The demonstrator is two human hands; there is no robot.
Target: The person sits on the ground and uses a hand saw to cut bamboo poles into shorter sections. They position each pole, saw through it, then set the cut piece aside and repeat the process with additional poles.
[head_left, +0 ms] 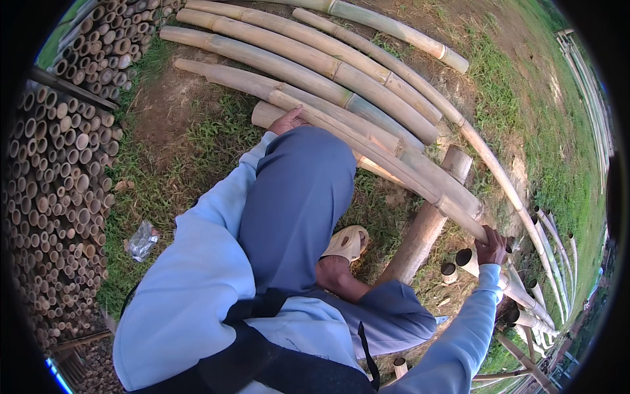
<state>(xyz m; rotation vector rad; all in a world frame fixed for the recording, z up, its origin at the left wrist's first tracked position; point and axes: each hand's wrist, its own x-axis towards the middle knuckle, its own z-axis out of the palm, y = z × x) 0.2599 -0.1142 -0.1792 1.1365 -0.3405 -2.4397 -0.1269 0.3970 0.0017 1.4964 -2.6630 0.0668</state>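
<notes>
On the grass, a row of long bamboo poles lies side by side. Left hand (287, 121) rests on the near bamboo pole (387, 164) toward its thick end, fingers curled over it; grip mostly hidden behind the raised knee (302, 177). Right hand (491, 248) clamps the same pole further down, fingers wrapped over the top. The pole lies across a short upright post (426, 220). Cut bamboo stacks (59, 184) stand to the left, a crumpled plastic bag (141, 240) near them.

Six long bamboo poles (315, 65) lie on grass, one sandal (346, 241), one plastic wrapper (141, 240).
</notes>
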